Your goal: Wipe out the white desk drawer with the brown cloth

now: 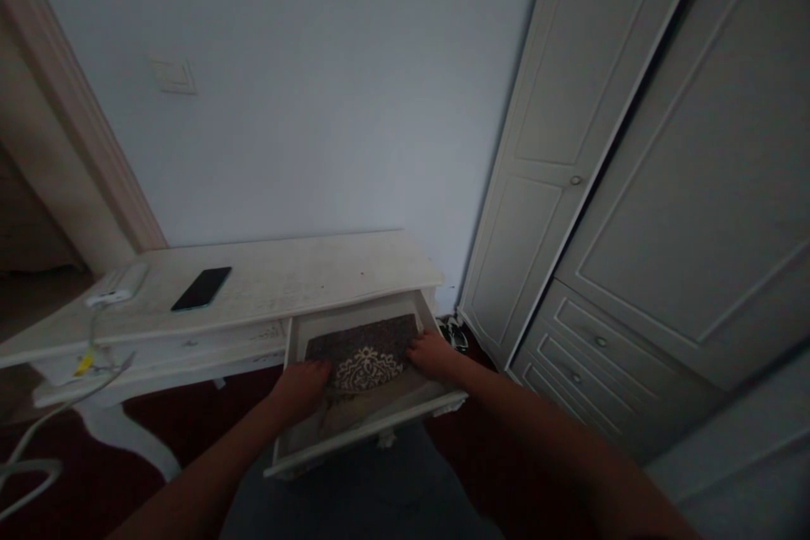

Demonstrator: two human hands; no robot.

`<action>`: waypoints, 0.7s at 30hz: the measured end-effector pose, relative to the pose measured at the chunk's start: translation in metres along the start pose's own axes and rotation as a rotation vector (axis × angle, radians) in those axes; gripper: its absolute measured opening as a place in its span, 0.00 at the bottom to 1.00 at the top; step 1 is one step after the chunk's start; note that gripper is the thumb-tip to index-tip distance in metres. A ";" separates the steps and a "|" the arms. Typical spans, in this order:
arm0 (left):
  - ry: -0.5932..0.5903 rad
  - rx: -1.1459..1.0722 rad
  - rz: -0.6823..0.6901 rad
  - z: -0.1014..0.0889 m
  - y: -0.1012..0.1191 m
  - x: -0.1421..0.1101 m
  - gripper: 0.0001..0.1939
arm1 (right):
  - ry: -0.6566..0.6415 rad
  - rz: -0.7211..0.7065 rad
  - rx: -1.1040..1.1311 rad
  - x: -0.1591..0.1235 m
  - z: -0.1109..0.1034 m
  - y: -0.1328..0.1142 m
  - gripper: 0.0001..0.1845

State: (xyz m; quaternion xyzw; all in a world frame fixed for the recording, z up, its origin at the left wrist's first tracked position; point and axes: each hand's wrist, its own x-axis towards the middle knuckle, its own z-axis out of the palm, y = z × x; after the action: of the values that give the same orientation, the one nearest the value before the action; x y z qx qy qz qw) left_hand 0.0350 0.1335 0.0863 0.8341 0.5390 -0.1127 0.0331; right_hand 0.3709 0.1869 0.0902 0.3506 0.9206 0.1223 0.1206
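A white drawer (354, 443) of a low white desk (284, 274) stands pulled out. Inside it lies a folded brown cloth (364, 354) with a pale ornamental pattern. My left hand (302, 386) rests on the cloth's left front corner, fingers curled down onto it. My right hand (430, 353) presses on the cloth's right edge, fingers bent over it. Both forearms reach in from the bottom of the view.
A black phone (202, 288) lies on the desk top, with a white charger block and cable (117, 285) at its left end. A tall white wardrobe (633, 186) with drawers stands to the right. Dark red floor shows beneath the desk.
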 end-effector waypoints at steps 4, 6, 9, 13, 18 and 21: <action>0.078 -0.104 -0.009 -0.012 -0.004 0.000 0.20 | 0.035 0.016 -0.023 -0.004 -0.011 0.022 0.11; 0.063 -0.163 0.035 -0.012 -0.002 0.000 0.17 | 0.034 -0.001 -0.030 -0.009 -0.013 0.027 0.10; -0.069 -0.242 0.119 0.001 0.005 0.000 0.10 | 0.001 -0.047 -0.037 -0.014 -0.006 0.022 0.08; -0.180 -0.296 0.142 0.018 0.014 0.004 0.09 | -0.043 -0.071 -0.051 -0.010 0.009 0.011 0.07; -0.155 -0.336 0.104 0.008 0.011 0.022 0.13 | -0.049 -0.073 -0.069 -0.006 0.011 0.017 0.07; 0.019 -0.312 -0.028 -0.002 0.003 0.037 0.18 | -0.034 -0.102 -0.073 -0.009 0.005 0.025 0.09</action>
State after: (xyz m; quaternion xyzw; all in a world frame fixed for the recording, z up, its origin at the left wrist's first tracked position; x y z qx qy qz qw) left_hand 0.0530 0.1660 0.0800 0.8123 0.5617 -0.0202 0.1554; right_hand 0.3949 0.1995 0.0949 0.3007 0.9300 0.1434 0.1550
